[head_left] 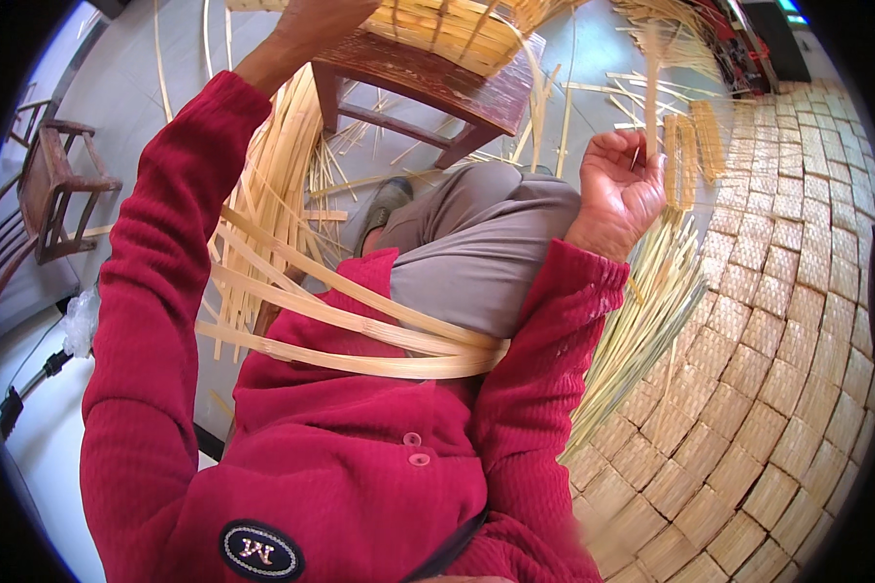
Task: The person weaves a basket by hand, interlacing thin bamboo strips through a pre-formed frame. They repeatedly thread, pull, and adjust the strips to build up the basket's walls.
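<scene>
At the top, my left hand [306, 34] reaches over the near-left end of a woven bamboo piece [437, 34]; its fingers run out of the picture. The woven piece rests on a worn dark red wooden bench [418, 83]. To the right, my right hand [620, 189] is raised palm up with curled fingers, closed on a bamboo strip [652, 83] that stands upright and is partly blurred. Several wide bamboo strips [389, 335] bend across my lap. A thick bundle of long strips [287, 146] lies left of the bench.
Thin greenish strips [641, 321] lie in a bundle beside my right forearm. Woven bamboo panels [748, 360] cover the right side in rows, with two loose ones [682, 160] near my right hand. A small wooden stool [53, 185] stands at the left. Loose slivers [641, 97] litter the floor.
</scene>
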Action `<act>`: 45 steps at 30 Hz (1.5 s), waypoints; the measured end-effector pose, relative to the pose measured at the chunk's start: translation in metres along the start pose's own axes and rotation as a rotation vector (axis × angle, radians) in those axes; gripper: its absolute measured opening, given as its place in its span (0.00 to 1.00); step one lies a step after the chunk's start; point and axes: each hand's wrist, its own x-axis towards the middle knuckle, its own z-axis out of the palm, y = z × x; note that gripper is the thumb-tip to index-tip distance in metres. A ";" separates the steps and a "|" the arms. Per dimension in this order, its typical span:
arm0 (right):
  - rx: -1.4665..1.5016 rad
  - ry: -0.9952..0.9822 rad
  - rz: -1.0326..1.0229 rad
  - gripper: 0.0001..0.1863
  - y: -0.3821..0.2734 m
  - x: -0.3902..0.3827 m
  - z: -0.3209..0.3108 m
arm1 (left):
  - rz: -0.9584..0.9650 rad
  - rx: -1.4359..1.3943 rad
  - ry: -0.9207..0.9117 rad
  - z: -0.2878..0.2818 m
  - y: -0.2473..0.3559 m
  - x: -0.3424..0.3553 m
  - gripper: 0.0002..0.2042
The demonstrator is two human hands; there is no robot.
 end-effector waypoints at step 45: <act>-2.095 -0.856 -0.895 0.04 0.049 0.031 0.067 | 0.180 0.119 -0.013 0.013 0.029 -0.013 0.10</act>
